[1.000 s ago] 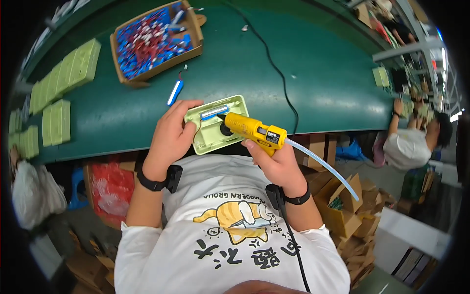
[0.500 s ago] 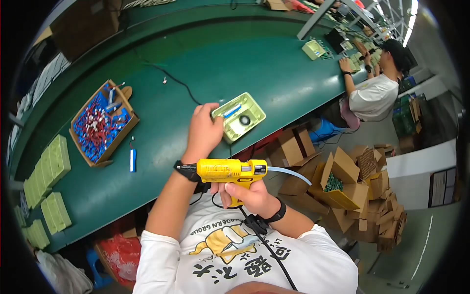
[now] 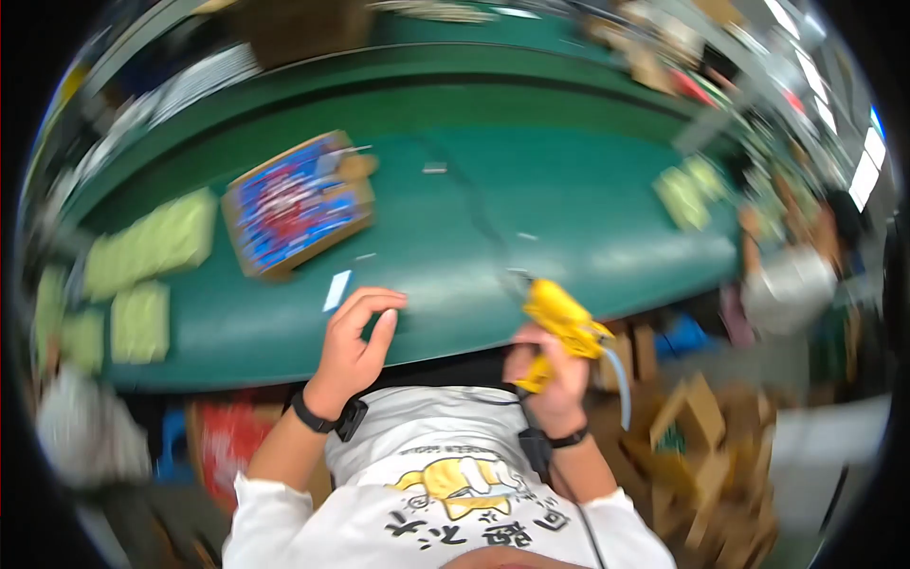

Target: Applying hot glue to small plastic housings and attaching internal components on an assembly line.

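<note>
My right hand (image 3: 552,372) is wrapped round the handle of a yellow glue gun (image 3: 567,318), its nozzle toward the table and a pale glue stick (image 3: 618,384) curving out of its back. My left hand (image 3: 358,341) is empty, with its fingers apart and slightly bent, above the table's near edge. Just beyond that hand lies a blue-and-white battery pack (image 3: 336,290), blurred by motion. Farther left stands an open cardboard box (image 3: 305,254) filled with blue battery packs on red wires.
Pale green plastic trays (image 3: 152,245) line the left of the green table (image 3: 427,313). Other pale green trays (image 3: 682,199) sit at the right, near a co-worker (image 3: 791,284). A dark cable (image 3: 483,223) crosses the tabletop. Cardboard boxes (image 3: 697,427) stand on the floor at right.
My left hand has let go of the green tray, which has left the spot before me. The glue gun has swung right, nozzle now toward the table. The whole view has turned left.
</note>
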Tool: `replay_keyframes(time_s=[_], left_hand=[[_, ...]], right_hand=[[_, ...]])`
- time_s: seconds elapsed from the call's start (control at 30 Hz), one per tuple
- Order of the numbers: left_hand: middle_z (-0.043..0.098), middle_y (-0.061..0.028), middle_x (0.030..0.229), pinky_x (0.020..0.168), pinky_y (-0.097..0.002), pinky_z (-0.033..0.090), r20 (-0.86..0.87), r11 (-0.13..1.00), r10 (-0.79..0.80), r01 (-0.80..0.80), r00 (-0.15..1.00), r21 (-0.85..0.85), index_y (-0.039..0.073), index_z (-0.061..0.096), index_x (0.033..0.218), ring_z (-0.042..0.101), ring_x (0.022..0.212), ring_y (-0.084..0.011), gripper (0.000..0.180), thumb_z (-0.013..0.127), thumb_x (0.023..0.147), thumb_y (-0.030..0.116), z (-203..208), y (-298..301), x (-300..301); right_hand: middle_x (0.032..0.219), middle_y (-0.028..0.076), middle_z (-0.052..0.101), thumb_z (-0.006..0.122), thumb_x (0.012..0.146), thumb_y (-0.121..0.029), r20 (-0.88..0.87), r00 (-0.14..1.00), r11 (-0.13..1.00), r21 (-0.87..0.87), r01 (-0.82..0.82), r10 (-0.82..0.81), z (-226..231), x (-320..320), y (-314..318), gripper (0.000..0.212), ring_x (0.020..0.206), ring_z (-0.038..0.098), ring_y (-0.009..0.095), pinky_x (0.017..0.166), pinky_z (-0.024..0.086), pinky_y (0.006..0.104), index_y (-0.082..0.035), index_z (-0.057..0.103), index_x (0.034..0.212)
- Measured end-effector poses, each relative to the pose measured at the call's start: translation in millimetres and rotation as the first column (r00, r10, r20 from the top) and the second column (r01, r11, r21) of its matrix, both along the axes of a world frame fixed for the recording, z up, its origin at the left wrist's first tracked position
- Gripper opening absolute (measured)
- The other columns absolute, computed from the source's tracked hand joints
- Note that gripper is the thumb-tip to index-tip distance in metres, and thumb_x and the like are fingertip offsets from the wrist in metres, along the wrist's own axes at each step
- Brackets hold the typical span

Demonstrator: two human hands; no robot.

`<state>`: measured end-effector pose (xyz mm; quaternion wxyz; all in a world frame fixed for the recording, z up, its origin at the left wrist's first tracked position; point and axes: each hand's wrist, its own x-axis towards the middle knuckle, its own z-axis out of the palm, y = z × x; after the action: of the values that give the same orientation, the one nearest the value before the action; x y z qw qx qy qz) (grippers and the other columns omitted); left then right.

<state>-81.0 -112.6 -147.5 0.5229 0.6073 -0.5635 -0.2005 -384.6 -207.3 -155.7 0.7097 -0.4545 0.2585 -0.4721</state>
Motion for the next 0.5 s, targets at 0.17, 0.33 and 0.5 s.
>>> replay_keyframes(time_s=[0.17,0.33,0.5], left_hand=[[0.073,-0.0198,0.129,0.106,-0.0475,0.056,0.374,0.859,0.508,-0.485,0.776,-0.161,0.001,0.072,0.126,0.071,0.118,-0.0396,0.023,0.072,0.104,0.005,11.9,72.7,112.1],[0.066,-0.0253,0.145,0.120,-0.0567,0.047,0.667,0.226,0.744,-0.950,0.024,-0.217,0.003,0.063,0.145,0.059,0.139,-0.0476,0.046,0.072,0.102,0.017,-23.9,179.2,267.2],[0.075,-0.0226,0.138,0.112,-0.0583,0.054,0.781,0.041,0.622,-0.994,-0.054,-0.101,0.005,0.065,0.148,0.070,0.131,-0.0438,0.047,0.066,0.105,0.021,-45.9,265.5,365.0]], right_hand=[[0.114,0.015,0.070,0.058,0.119,-0.030,0.084,0.994,0.997,0.023,-0.077,0.075,-30.6,-0.3,-55.9,0.031,0.066,0.063,0.018,0.058,0.058,0.0382,0.000,0.067,0.123],[0.120,0.016,0.069,0.060,0.119,-0.027,-0.054,0.995,0.993,-0.082,-0.088,0.084,-56.0,23.8,-86.6,0.026,0.067,0.060,0.014,0.057,0.056,0.0351,-0.002,0.064,0.123],[0.119,0.016,0.070,0.062,0.118,-0.025,-0.121,0.988,0.992,-0.064,-0.108,0.099,-57.8,28.1,-88.5,0.023,0.066,0.059,0.013,0.058,0.056,0.0341,-0.002,0.064,0.122]])
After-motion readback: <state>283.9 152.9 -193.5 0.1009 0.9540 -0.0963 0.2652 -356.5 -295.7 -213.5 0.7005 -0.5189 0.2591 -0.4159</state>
